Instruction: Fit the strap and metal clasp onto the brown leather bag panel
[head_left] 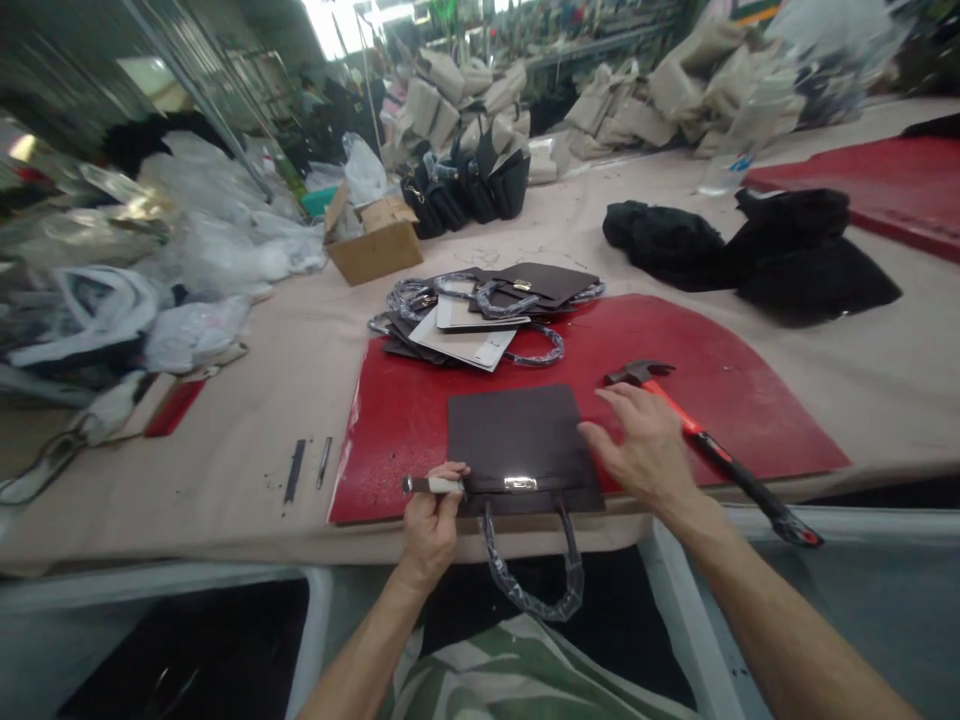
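Observation:
A dark brown bag panel (517, 435) lies flat on a red mat (675, 340), with a metal clasp (520, 484) near its front edge and a plastic-wrapped handle (534, 575) hanging over the table edge. My left hand (430, 515) is closed round a small white-handled tool (431, 486) at the panel's left front corner. My right hand (639, 442) lies open, fingers spread, on the panel's right edge. A red-and-black hammer (705, 445) rests on the mat just right of that hand.
A pile of similar bag panels with wrapped handles (484, 310) sits at the mat's far side. A cardboard box (375, 240), black cloth (750, 250), finished dark bags (469, 190) and plastic wrapping (187, 250) lie further off. Two thin dark strips (307, 465) lie left of the mat.

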